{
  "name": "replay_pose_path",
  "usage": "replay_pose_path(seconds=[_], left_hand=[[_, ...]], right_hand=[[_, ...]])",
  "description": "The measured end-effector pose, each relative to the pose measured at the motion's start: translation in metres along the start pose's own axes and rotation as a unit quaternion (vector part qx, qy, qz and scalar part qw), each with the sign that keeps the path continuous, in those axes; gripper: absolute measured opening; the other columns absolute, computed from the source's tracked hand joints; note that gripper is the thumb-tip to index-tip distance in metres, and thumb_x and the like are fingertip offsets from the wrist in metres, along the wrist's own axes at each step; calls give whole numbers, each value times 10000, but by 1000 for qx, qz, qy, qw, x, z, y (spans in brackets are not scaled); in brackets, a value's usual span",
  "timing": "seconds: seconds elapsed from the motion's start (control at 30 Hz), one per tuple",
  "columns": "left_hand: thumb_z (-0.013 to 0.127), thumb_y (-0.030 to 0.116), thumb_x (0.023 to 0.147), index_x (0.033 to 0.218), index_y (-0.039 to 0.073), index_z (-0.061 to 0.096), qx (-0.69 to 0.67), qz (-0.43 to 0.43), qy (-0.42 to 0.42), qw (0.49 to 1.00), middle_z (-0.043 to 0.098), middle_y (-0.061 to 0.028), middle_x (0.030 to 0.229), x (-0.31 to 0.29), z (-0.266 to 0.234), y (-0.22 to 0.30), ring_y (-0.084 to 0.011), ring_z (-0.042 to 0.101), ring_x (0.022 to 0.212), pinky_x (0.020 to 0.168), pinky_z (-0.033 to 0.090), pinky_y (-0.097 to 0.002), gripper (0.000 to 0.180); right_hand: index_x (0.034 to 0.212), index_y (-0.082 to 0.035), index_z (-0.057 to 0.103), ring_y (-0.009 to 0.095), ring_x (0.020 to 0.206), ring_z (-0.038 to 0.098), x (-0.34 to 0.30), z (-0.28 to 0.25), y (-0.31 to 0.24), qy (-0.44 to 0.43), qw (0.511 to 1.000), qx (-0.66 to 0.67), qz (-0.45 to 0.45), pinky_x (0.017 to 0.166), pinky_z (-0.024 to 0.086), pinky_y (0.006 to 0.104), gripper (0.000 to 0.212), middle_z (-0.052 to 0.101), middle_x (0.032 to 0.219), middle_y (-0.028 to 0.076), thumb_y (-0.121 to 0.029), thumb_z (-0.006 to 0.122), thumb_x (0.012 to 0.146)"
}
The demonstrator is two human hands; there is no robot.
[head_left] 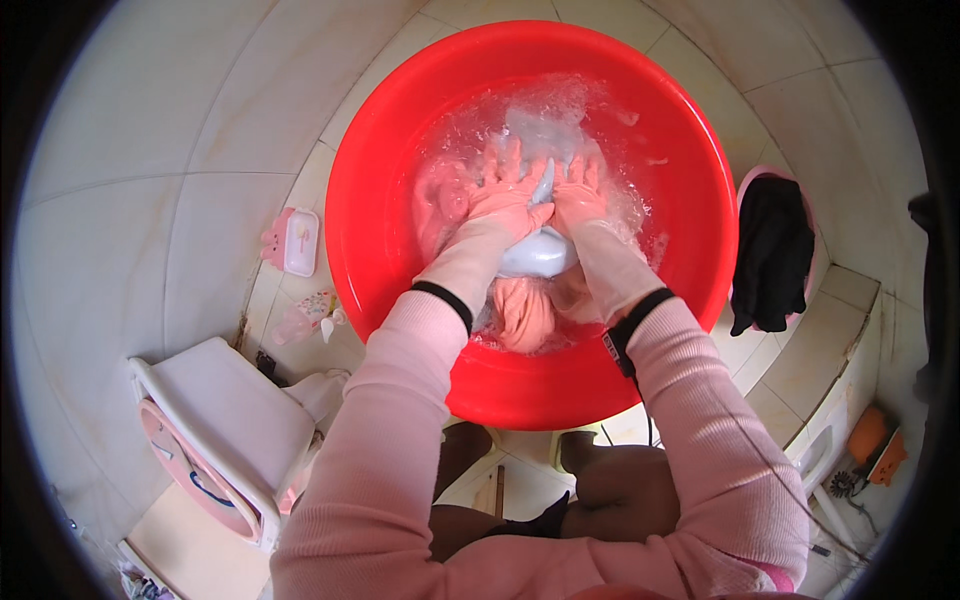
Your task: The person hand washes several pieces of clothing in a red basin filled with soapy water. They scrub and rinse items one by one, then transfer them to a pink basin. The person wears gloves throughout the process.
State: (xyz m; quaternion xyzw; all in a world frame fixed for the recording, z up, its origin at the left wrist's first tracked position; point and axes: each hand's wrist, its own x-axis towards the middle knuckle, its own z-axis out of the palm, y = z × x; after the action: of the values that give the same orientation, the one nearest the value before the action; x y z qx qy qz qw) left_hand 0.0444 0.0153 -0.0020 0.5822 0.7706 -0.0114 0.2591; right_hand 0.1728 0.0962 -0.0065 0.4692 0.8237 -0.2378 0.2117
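Note:
A big round red basin (390, 330) holds sudsy water and wet cloth. Both my hands wear peach rubber gloves with paler cuffs and press down side by side on a wet, pale blue-white cloth (540, 255). My left hand (505, 198) has its fingers spread flat on it, the thumb toward the right hand. My right hand (580, 198) also lies with fingers stretched out and apart. A fold of the pale cloth stands up between them. Bunched pink cloth (437, 205) floats left of my left hand. Nearer to me is a crumpled peach cloth (524, 315).
At right, black cloth (772, 255) hangs over a pink tub. A pink-and-white soap dish (300, 242) and a clear pump bottle (305, 318) sit left of the basin. A white plastic stool (235, 400) stands at lower left. Tiled walls and a ledge (815, 345) enclose the space.

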Motion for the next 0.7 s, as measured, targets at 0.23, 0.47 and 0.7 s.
replay_pose_path(seconds=[0.23,0.47,0.7], left_hand=[[563,586,886,1487,167,384,-66,-73,-103,990,379,-151,1509,53,31,-62,-311,414,1344,1079,389,-426,753],[679,188,891,1214,59,607,-523,92,160,832,642,-158,1169,34,31,23,-269,618,1074,916,500,-373,355],[638,256,886,904,7,658,-323,18,235,916,649,-210,950,-25,-44,28,-387,616,924,821,494,-431,251]], right_hand=[[1356,-84,532,347,1286,491,42,2,45,81,994,51,-44,1076,397,425,579,505,1406,196,-370,664,870],[1379,-77,498,360,1270,505,30,34,31,-42,578,815,-10,1073,400,431,622,512,1393,203,-358,693,860],[1435,-113,443,365,1308,474,-14,-71,25,-237,590,771,-27,1082,393,439,702,473,1425,224,-381,714,846]])
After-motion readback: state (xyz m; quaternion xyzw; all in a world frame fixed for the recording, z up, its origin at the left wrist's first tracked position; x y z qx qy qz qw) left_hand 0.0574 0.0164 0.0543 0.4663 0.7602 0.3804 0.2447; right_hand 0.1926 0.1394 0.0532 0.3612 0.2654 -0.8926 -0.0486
